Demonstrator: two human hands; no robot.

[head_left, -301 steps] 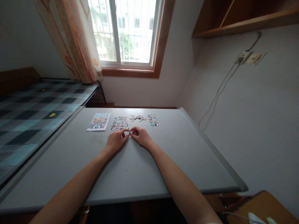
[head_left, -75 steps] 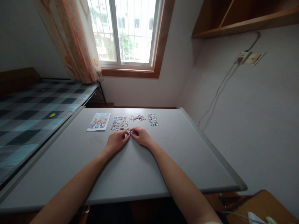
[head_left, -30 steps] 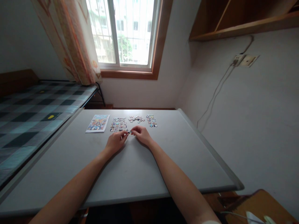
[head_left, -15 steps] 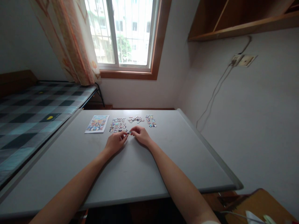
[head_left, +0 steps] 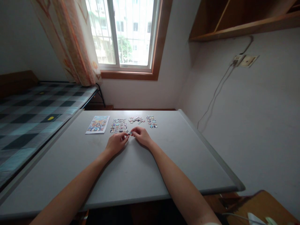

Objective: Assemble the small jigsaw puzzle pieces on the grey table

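Observation:
My left hand (head_left: 116, 143) and my right hand (head_left: 141, 136) meet fingertip to fingertip on the grey table (head_left: 131, 170). Both pinch small jigsaw pieces (head_left: 129, 133) between thumb and fingers, pressed together. Just beyond them lie three patches of puzzle pieces: a left cluster (head_left: 118, 125), a middle cluster (head_left: 136, 119) and a right cluster (head_left: 152, 121). A colourful reference picture (head_left: 97, 124) lies flat to the left of the clusters.
A bed with a checked cover (head_left: 28, 115) runs along the table's left side. A window (head_left: 124, 34) with a curtain (head_left: 72, 40) is behind the table. A wall socket with a cable (head_left: 243, 60) hangs at the right. A wooden stool (head_left: 255, 206) stands at lower right.
Both hands have stayed together on the pieces at the same spot. The view has tilted slightly over the last seconds; nothing on the table has visibly moved.

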